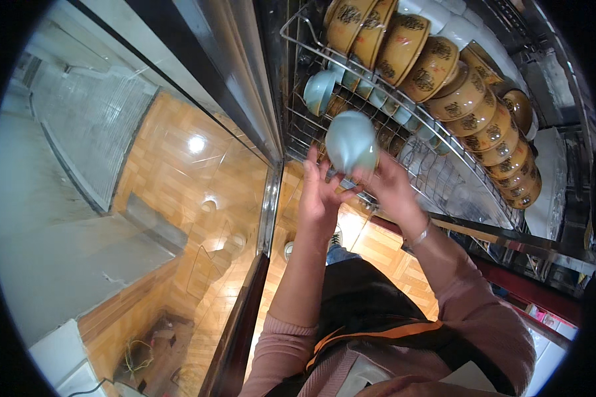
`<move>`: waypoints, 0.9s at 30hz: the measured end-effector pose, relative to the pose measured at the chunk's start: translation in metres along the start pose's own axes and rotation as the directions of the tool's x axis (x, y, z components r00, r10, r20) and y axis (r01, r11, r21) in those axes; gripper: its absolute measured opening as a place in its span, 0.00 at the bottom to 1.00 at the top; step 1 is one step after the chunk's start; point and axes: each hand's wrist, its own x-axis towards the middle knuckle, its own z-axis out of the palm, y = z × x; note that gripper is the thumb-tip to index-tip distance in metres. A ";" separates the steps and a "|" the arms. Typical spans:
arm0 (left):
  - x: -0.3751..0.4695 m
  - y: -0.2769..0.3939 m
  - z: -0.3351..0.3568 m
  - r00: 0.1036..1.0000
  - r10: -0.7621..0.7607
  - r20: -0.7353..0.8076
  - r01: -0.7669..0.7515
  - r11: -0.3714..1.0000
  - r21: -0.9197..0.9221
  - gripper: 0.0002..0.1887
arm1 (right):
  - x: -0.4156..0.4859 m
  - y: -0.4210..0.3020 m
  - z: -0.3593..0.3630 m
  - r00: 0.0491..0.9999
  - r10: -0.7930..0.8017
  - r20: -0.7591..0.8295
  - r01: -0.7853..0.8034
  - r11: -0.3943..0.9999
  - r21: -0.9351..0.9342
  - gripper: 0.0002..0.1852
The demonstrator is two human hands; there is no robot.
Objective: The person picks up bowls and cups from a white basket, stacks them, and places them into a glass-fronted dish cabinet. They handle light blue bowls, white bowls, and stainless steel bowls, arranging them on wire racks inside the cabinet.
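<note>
A pale blue-green bowl (351, 141), blurred by motion, is at my hands, in front of a wire rack. My right hand (390, 183) touches its lower right side, fingers partly hidden behind it. Just below and left of the bowl is my left hand (322, 186), fingers spread; whether it touches the bowl is unclear. Behind, another pale blue bowl (319, 93) stands tilted on the lower wire shelf, beside a row of similar small bowls. Brown-yellow bowls with dark printed patterns (430, 69) line the upper wire shelf (402, 97) in a long nested row.
A framed glass door (271, 208) stands at my left, with parquet floor (166, 144) seen through or reflected in it. The metal front edge of the cabinet (536, 245) runs along the lower right. A white box-like object (551, 183) is beside the bowls.
</note>
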 end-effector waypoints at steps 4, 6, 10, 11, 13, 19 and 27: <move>-0.025 -0.007 0.004 0.997 -0.054 -0.061 0.061 0.991 0.123 0.42 | 0.080 0.006 -0.008 0.969 0.175 -0.175 -0.068 0.869 0.491 0.21; -0.042 -0.017 -0.005 0.989 -0.097 -0.113 0.113 0.984 0.141 0.41 | 0.113 0.023 0.001 0.946 0.199 -0.255 -0.044 0.860 0.508 0.20; -0.097 -0.036 -0.037 0.954 -0.194 -0.229 0.231 0.961 0.151 0.39 | 0.159 0.058 0.010 0.911 0.249 -0.330 -0.186 0.960 0.211 0.23; -0.108 -0.041 -0.045 0.936 -0.227 -0.270 0.274 0.949 0.153 0.39 | 0.167 0.064 0.011 0.904 0.248 -0.347 -0.233 0.969 0.086 0.25; -0.131 -0.050 -0.056 0.916 -0.248 -0.315 0.292 0.951 0.099 0.33 | 0.173 0.072 0.014 0.923 0.192 -0.334 -0.186 0.981 0.050 0.25; -0.154 -0.069 -0.062 0.908 -0.308 -0.284 0.360 0.919 0.157 0.28 | 0.170 0.061 0.014 0.951 0.202 -0.233 -0.199 0.979 0.038 0.26; -0.156 -0.072 -0.056 0.878 -0.457 -0.146 0.474 0.780 0.408 0.22 | 0.062 0.044 -0.015 0.944 0.270 -0.188 -0.189 0.913 0.362 0.15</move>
